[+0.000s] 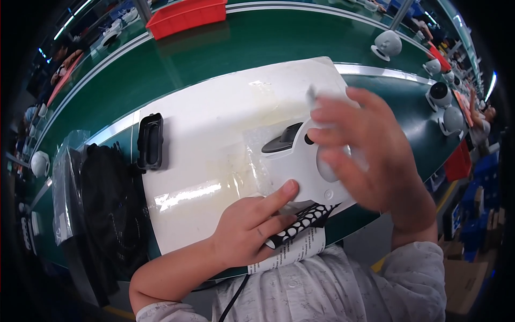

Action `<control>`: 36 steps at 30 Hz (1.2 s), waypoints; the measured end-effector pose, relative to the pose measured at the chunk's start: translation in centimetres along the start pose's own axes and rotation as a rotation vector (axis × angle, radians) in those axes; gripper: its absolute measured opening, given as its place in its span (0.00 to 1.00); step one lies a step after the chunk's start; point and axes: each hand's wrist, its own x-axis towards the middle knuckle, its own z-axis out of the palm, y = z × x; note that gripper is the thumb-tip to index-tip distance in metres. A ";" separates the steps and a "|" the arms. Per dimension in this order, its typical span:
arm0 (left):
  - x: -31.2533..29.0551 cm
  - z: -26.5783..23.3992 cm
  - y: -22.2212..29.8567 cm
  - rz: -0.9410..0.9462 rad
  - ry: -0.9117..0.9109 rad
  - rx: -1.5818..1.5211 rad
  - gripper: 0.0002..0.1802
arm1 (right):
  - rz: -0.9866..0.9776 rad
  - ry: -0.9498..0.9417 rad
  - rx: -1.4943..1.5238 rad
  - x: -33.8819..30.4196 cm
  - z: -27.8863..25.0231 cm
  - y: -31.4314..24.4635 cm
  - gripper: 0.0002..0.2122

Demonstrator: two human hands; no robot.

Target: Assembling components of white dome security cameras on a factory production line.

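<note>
A white plastic housing (289, 170) with round openings lies tilted at the near right of the white board (204, 129). A dark grey curved part (283, 140) sits at its far left side. My left hand (244, 231) grips the housing's near edge, its index finger stretched on top and the other fingers bent lower. A black-and-white patterned strip (303, 221) shows by those fingers, above a printed sheet (292, 251). My right hand (365, 147) is raised over the housing's right side, its fingers smeared by motion. A small pale blur near its fingertips is too unclear to name.
On the board's left edge lies a black oblong tray-like part (151, 141). Black bags (112, 204) and clear plastic wrapping (67, 188) are at the left. Beyond the board runs a green belt (257, 37) with a red bin (188, 17) and a white rounded device (387, 44).
</note>
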 end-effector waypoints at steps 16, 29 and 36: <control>0.2 0.1 0.2 -0.070 -0.035 -0.023 0.18 | 0.246 0.014 0.166 -4.2 1.3 -1.7 0.02; 0.1 0.2 0.5 -0.119 -0.046 -0.018 0.17 | 0.199 -0.109 -0.306 -6.0 0.9 -4.4 0.19; 0.1 0.5 0.6 -0.082 -0.018 -0.022 0.16 | 0.193 0.096 -0.200 -6.1 2.2 -3.5 0.14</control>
